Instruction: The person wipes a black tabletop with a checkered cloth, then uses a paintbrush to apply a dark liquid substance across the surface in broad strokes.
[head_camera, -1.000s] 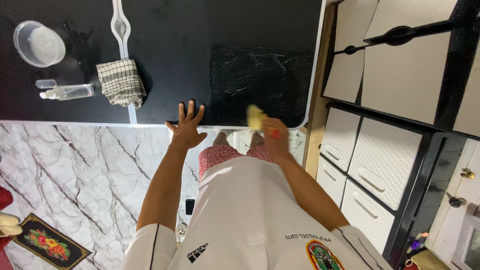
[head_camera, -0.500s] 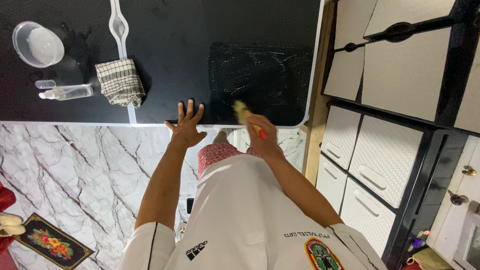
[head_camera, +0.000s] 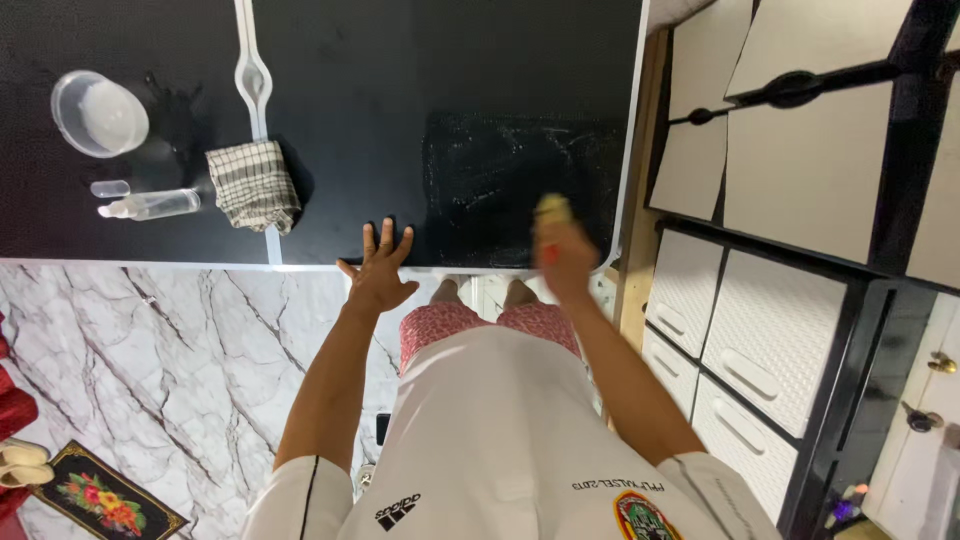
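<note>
My right hand (head_camera: 563, 258) grips a yellow sponge (head_camera: 551, 208) and presses it on the black table (head_camera: 400, 90) near its front right corner. A smeared soapy patch (head_camera: 520, 165) covers the tabletop just beyond the sponge. My left hand (head_camera: 379, 268) lies flat on the table's front edge with its fingers spread, holding nothing.
A checked cloth (head_camera: 252, 184) lies left of my left hand. Further left are a clear spray bottle (head_camera: 150, 204) on its side and a clear round container (head_camera: 99, 113). White drawer units (head_camera: 740, 320) stand close on the right. Marble floor (head_camera: 150, 350) lies below the table edge.
My right hand carried the sponge left along the front edge, then back right toward the corner. The left hand stayed planted on the edge.
</note>
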